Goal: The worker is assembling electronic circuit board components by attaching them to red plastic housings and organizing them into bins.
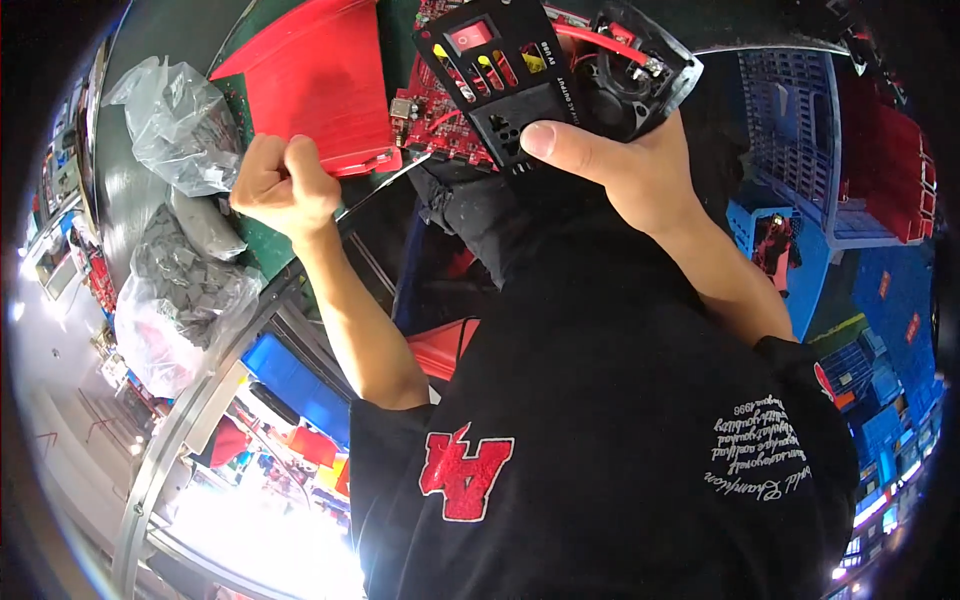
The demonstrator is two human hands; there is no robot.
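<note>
My right hand (630, 170) grips a black end panel (535, 105) at its lower corner, thumb on its front face. The panel is tilted and has a red rocker switch (470, 37), coloured wires showing through its openings and a socket. Just beyond it, a black fan panel (625, 85) with a red wire lies against the same hand. A red circuit board (435, 115) shows partly behind the end panel. My left hand (290, 187) is closed in a fist beside a red metal housing (315, 85); whatever its fingers may hold is hidden.
On the green bench at left lie a clear plastic bag (180, 125) and a bag of small dark grey pieces (185, 275). A blue bin (775, 255) and a blue crate (790, 120) stand at right. Red parts (895, 170) lie beyond the crate.
</note>
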